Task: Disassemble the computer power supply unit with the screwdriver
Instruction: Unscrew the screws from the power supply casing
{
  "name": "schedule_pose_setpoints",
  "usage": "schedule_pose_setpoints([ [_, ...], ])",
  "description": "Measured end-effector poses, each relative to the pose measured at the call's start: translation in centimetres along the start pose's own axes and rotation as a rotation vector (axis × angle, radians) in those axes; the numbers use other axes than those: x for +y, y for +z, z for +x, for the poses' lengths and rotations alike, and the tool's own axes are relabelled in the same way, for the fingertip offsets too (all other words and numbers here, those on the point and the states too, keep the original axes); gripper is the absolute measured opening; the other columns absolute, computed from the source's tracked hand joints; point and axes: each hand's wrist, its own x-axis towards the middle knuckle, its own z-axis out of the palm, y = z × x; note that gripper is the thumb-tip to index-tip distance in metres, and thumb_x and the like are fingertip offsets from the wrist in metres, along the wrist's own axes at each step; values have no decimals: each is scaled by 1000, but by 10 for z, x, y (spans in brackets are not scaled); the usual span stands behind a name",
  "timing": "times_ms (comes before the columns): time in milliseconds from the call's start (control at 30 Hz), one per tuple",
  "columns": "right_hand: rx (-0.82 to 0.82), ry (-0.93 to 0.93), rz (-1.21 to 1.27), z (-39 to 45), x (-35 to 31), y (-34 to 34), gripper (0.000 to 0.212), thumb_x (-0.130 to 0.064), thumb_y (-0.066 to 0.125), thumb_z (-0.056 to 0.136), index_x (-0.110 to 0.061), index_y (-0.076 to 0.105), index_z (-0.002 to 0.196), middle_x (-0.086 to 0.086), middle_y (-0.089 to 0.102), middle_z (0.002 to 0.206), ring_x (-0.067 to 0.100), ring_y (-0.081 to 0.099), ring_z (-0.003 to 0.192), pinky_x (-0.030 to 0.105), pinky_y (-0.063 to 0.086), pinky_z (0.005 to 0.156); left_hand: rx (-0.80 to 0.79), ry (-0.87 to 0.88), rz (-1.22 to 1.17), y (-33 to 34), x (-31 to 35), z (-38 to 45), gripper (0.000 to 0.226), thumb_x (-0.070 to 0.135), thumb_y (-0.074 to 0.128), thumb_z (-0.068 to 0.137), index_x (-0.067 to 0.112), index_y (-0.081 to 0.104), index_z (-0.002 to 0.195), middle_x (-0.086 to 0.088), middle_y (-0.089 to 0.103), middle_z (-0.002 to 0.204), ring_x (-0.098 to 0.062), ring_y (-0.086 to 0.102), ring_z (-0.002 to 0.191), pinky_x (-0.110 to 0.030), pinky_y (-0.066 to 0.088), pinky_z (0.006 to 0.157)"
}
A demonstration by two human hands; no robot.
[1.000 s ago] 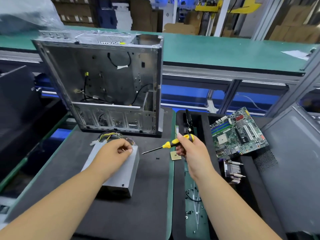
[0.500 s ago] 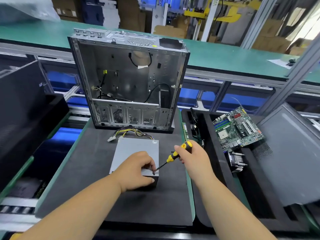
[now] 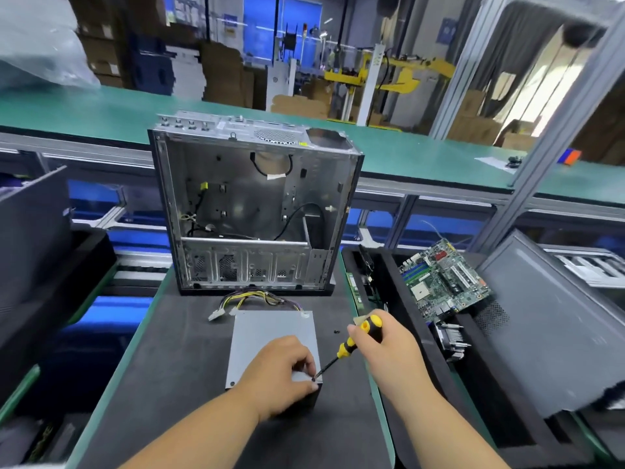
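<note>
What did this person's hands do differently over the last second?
The right hand swung the screwdriver down, tip now at the power supply unit's near right corner. The left hand shifted from its far end to that corner. The unit, and the right hand's grip, unchanged.

A dark foam mat [image 3: 176, 384] with a green edge covers the bench at the lower centre of the frame. On it stands an open metal computer case [image 3: 253, 204] at the far end, with a grey power supply box [image 3: 267, 333] lying nearer, its bundle of wires [image 3: 250, 299] between the two. A small black screw [image 3: 336, 332] lies just right of the box.
</note>
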Motion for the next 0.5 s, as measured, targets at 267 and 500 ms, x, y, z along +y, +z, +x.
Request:
schedule_pose_setpoints([
  [267, 0, -10, -66, -7, -9, 3, 30, -26, 64, 92, -5, 46, 80, -15, 61, 59, 2, 46, 49, 14, 34, 47, 14, 16, 15, 1, -2, -1, 14, 34, 77, 75, 29, 66, 82, 13, 56, 90, -2, 50, 91, -24, 44, 85],
  [500, 23, -9, -83, -14, -14, 5, 32, -28, 64, 92, -12, 42, 74, -17, 58, 57, 1, 45, 49, 16, 31, 48, 20, 10, 16, 3, -3, 0, 13, 33, 77, 74, 28, 66, 80, 14, 56, 88, -1, 50, 90, -23, 44, 82],
])
